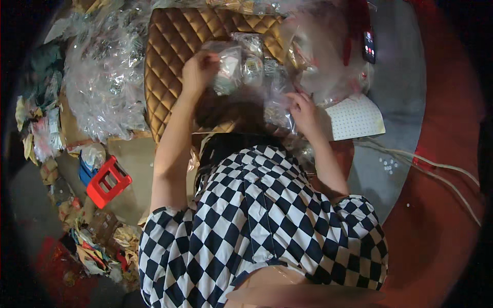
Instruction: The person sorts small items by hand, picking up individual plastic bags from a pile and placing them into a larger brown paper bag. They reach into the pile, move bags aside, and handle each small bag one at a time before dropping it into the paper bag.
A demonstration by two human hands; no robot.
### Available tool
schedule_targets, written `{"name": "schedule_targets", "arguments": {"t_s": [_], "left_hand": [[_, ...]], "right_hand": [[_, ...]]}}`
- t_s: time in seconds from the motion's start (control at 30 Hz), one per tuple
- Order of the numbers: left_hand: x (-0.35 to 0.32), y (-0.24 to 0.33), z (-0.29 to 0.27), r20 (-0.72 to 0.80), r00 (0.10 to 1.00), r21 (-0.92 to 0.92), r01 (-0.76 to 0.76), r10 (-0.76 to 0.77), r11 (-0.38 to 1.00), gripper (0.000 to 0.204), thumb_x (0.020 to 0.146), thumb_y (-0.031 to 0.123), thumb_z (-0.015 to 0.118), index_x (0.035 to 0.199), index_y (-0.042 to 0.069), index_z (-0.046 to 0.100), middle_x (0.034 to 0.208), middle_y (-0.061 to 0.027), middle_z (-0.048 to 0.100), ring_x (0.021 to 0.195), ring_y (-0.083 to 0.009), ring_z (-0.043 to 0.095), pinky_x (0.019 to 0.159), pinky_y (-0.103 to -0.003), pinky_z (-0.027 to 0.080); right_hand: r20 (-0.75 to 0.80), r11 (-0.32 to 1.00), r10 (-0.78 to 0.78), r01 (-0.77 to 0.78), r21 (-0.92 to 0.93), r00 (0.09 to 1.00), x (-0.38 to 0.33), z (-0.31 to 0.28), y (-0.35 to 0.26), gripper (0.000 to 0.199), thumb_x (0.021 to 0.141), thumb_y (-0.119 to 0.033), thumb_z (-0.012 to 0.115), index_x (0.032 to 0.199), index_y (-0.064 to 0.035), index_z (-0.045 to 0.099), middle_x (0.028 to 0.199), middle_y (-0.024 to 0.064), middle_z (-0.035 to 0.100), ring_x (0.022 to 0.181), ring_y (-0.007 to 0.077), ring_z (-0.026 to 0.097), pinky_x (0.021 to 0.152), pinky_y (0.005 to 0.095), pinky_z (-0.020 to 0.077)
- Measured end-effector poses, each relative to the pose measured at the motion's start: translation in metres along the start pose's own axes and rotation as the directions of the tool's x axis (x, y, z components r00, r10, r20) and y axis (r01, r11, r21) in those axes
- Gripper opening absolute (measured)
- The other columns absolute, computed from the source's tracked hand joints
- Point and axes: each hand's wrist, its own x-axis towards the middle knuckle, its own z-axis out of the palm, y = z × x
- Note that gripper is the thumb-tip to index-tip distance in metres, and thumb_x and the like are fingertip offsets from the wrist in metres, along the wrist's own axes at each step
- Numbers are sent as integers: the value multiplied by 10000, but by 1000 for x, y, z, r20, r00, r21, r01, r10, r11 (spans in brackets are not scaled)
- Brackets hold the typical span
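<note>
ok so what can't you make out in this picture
All in the head view:
Left hand: too blurred to tell whether it grips the clear bag.
Pile of plastic: glare and folds hide what is inside.
Phone: screen details too small to read.
Lap: hidden beneath the checked shirt.

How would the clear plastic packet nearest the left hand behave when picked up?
The clear plastic packet nearest the left hand would probably flop, since it looks thin and see-through. Its shiny surface suggests it could be slippery. It's likely light, looking small, though its contents are too blurred to tell.
</note>
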Motion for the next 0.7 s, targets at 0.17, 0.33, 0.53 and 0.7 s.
{"name": "schedule_targets", "arguments": {"t_s": [0.17, 0.33, 0.53, 0.7], "left_hand": [[-60, 3, -103, -26, 996, 22, -84, 85, 996, 84, 825, 72, 641, 901, 37, 644, 777, -107, 666, 705, -220, 662, 637, -324, 500], [-107, 29, -144, 83, 991, 319, -128, 107, 939, 69, 819, 22, 598, 874, 47, 631, 842, -149, 634, 765, -338, 618, 637, -367, 477], [-163, 15, -159, 146, 985, 333, -139, 94, 933, 188, 755, -96, 571, 884, 25, 633, 829, -116, 631, 773, -275, 636, 669, -333, 492], [-256, -44, -154, 57, 894, -333, 436, -443, 836, 90, 854, -35, 598, 941, -14, 603, 818, -26, 618, 784, -103, 586, 713, -237, 466]], "right_hand": [[-140, 994, -100, 94, -46, 985, -28, 53, -26, 172, 789, -75, 636, 944, -138, 675, 855, 72, 596, 780, 305, 612, 684, 402, 495], [-97, 965, -263, 260, -43, 960, -38, 41, -70, 109, 786, -96, 656, 886, -133, 681, 829, 57, 595, 756, 293, 621, 651, 387, 497], [17, 930, -223, 207, 302, 975, -36, 46, -107, 118, 791, -45, 644, 900, -84, 668, 852, 76, 608, 759, 270, 624, 654, 328, 492], [59, 906, -101, 67, 417, 993, -59, 51, -94, 111, 822, 0, 606, 929, 19, 626, 843, 59, 571, 796, 140, 562, 688, 240, 453]]}}
